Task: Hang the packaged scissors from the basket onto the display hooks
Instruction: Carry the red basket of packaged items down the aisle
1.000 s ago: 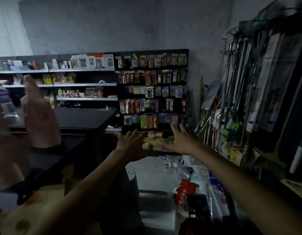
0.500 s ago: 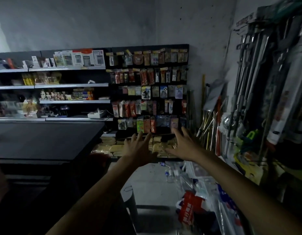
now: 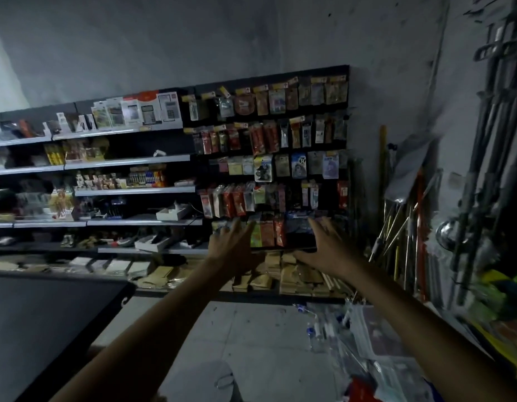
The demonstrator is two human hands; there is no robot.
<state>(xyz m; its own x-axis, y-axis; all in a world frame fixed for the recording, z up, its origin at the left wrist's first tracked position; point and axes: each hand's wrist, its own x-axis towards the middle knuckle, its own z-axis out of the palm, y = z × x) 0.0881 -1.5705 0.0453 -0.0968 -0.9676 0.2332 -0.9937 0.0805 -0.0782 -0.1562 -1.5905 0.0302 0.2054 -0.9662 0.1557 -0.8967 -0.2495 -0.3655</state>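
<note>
1. Left of the hook board (image 3: 205,173) run shelves (image 3: 129,162) of boxed goods. Below and left of the board lies a dark counter (image 3: 48,329).
2. My left hand (image 3: 232,248) is raised in front of the board's bottom row, fingers straight and spread, holding nothing.
3. The board is crowded with hanging packs. In this dimness I cannot tell which are scissors or which hook has room.
4. My right hand (image 3: 327,245) is up before the board's lower right corner, fingers fanned out and empty too.
5. Right of the board, long poles (image 3: 396,236) lean against the wall.
6. I see neither the basket nor any scissors pack of mine in view. I judge I must find the basket first, pinch one pack by its card top with the hole left clear, then slide it straight onto a hook with spare room.
</note>
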